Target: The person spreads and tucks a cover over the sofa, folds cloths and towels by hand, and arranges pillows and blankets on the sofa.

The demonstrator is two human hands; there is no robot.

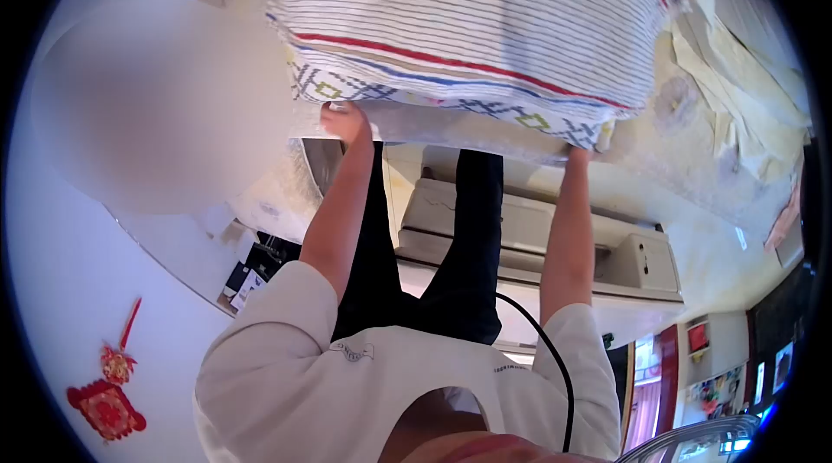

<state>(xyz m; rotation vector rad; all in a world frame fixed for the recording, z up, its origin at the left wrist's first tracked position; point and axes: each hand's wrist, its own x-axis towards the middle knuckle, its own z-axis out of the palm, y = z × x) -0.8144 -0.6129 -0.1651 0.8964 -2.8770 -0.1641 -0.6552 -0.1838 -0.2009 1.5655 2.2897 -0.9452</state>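
Note:
A white striped cloth (468,12) with red and blue bands and a diamond-patterned border spreads in front of me. My left hand (345,123) is closed at its near left corner, fingers curled against the border. At the near right corner, my right hand (581,154) grips the edge, its fingers mostly hidden by the cloth. Between my hands the near edge hangs fairly straight. Under it shows a pale greyish surface (451,127); I cannot tell whether that is bedding or the cloth's underside.
Pale rumpled fabric (745,73) lies to the right. A light-coloured cabinet-like piece (529,229) stands behind my legs. A black cable (555,359) hangs by my chest. A red ornament (106,411) is on the left wall. A round blur (165,103) hides part of the left side.

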